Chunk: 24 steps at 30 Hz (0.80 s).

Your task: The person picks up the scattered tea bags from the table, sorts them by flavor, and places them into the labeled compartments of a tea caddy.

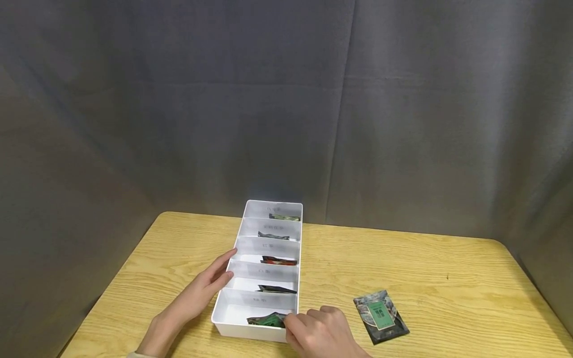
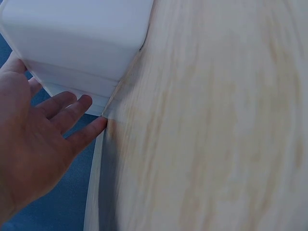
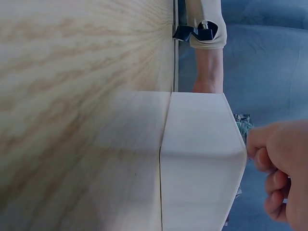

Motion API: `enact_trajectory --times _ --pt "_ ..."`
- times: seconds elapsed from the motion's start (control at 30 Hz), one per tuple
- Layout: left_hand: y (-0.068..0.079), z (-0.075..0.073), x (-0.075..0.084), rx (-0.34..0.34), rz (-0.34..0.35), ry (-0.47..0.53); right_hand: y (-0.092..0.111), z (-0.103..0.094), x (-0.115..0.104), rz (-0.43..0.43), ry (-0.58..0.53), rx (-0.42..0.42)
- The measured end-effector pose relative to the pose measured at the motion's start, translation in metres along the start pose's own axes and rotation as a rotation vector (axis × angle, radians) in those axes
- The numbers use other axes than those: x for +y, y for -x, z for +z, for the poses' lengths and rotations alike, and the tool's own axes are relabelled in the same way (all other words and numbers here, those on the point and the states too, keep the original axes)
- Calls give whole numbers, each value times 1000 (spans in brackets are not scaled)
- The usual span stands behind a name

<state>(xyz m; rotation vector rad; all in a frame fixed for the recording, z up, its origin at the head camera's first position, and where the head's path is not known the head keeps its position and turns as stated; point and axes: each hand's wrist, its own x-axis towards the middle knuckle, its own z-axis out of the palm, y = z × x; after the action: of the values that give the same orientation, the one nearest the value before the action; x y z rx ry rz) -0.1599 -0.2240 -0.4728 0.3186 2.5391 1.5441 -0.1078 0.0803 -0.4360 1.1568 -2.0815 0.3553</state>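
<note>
A long white divided box (image 1: 257,332) lies lengthwise on the table, with a dark packet in each compartment. My left hand (image 1: 201,293) touches its left side with spread fingers; the left wrist view shows the fingers (image 2: 70,115) loosely extended beside the white wall. At the front right corner, my right hand (image 1: 320,330) has curled fingers and pinches the right end of a green packet (image 1: 268,320) in the nearest compartment. In the right wrist view a bit of that packet (image 3: 244,123) shows beside the index finger. The fingertips are partly hidden.
Another dark packet with a green label (image 1: 381,315) lies flat on the wooden table (image 1: 429,268), right of the right hand. Faint writing marks the compartment walls. A grey curtain (image 1: 286,109) hangs behind the table and along its sides.
</note>
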Motion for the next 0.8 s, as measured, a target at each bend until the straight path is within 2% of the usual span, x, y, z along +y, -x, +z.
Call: enact_trajectory --times 0.33,0.5,0.63,0.8 --pt "0 1 0 -1 0 3 12 -2 0 56 -144 -35" --pt "0 1 1 3 8 7 6 -5 6 186 -171 -74" --pt "0 1 1 3 13 9 -3 -4 12 277 -115 -139" --pt "0 1 1 1 16 1 -12 -1 11 352 12 -234"
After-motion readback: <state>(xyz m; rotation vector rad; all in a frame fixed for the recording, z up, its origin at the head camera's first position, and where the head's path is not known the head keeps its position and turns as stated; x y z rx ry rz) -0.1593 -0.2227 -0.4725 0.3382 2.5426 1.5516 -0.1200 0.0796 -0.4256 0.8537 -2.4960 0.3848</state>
